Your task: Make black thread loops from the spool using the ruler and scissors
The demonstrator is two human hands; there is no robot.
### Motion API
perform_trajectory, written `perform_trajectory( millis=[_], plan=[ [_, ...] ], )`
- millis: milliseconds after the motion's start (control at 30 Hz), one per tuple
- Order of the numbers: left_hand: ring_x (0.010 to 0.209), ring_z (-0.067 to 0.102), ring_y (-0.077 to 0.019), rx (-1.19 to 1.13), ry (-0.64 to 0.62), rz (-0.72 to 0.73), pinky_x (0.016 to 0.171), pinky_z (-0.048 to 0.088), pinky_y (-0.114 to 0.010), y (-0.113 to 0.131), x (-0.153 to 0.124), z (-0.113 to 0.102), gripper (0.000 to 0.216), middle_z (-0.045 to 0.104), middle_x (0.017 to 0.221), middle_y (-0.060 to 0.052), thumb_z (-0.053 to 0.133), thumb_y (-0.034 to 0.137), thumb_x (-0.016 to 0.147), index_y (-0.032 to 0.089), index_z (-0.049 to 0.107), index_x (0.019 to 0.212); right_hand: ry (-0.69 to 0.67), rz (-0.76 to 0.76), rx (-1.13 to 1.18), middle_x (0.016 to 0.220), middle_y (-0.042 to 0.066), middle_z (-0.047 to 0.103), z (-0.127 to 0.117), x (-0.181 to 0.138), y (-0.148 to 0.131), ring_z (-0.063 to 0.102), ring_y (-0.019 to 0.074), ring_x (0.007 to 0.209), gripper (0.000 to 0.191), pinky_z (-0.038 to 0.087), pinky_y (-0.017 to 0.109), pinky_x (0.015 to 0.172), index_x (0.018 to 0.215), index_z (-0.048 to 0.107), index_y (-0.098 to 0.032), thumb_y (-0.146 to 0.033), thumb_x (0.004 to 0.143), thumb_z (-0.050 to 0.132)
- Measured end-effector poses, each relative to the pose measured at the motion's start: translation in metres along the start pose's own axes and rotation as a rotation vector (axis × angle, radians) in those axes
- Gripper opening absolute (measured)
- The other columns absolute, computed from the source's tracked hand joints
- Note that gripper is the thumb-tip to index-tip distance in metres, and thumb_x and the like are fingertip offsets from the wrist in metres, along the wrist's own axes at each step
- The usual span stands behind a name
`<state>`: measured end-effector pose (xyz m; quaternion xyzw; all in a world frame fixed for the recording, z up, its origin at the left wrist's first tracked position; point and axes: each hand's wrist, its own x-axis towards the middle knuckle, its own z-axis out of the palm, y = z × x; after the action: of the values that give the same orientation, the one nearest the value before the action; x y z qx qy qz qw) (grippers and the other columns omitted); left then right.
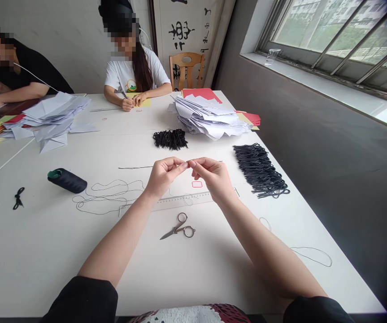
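The left hand [163, 177] and right hand [212, 176] were both closed in a fingertip pinch, meeting above the table [38, 255] and grasping a straight length of thin black cord [136, 167] that ran out on either side. Loose loops of thin cord [109, 197] lay on the table to the left. A ruler [183, 201] lay just below the hands, with a small red-outlined paper square [197, 184] just beyond it and small scissors [178, 227] nearer the person. A dark thread spool [67, 181] lay well left. Bundled black cord loops [258, 170] lay to the right, and a second bundle [170, 139] lay ahead, beside stacked white paper [210, 117].
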<state>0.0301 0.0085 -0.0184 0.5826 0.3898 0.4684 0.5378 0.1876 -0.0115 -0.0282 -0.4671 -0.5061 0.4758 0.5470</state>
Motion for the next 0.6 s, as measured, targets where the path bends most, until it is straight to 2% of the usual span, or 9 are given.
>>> perform_trajectory(
  millis=[133,267,600],
  plan=[
    [0.043,0.024,-0.0056,-0.035,0.032,-0.018,0.044,0.021,-0.026,0.0010,0.0014,0.0005,0.017,0.043,0.046,0.005,0.072,0.033,0.075,0.015,0.073,0.073,-0.037,0.034,0.028,0.066,0.003,0.064,-0.0003,-0.0004,-0.0014,0.056,0.0105,0.060,0.037,0.040,0.022,0.053,0.087,0.075,-0.018,-0.054,0.081,0.067],
    [0.044,0.027,-0.0063,-0.017,0.076,0.025,0.046,0.023,-0.025,0.0006,0.0012,0.0010,0.014,0.044,0.048,0.004,0.070,0.029,0.076,0.017,0.071,0.070,-0.062,0.030,0.077,0.068,0.003,0.067,0.0011,-0.0012,0.0012,0.058,0.0111,0.060,0.034,0.042,0.023,0.054,0.092,0.075,-0.019,-0.050,0.080,0.071],
    [0.051,0.029,-0.0086,0.054,0.079,0.057,0.049,0.023,-0.026,-0.0028,0.0007,0.0032,0.017,0.043,0.052,0.004,0.070,0.031,0.077,0.018,0.069,0.066,0.003,0.035,0.059,0.066,0.004,0.069,0.0033,-0.0029,0.0036,0.065,0.0136,0.060,0.035,0.048,0.023,0.055,0.087,0.073,-0.016,-0.049,0.077,0.073]
  ],
)
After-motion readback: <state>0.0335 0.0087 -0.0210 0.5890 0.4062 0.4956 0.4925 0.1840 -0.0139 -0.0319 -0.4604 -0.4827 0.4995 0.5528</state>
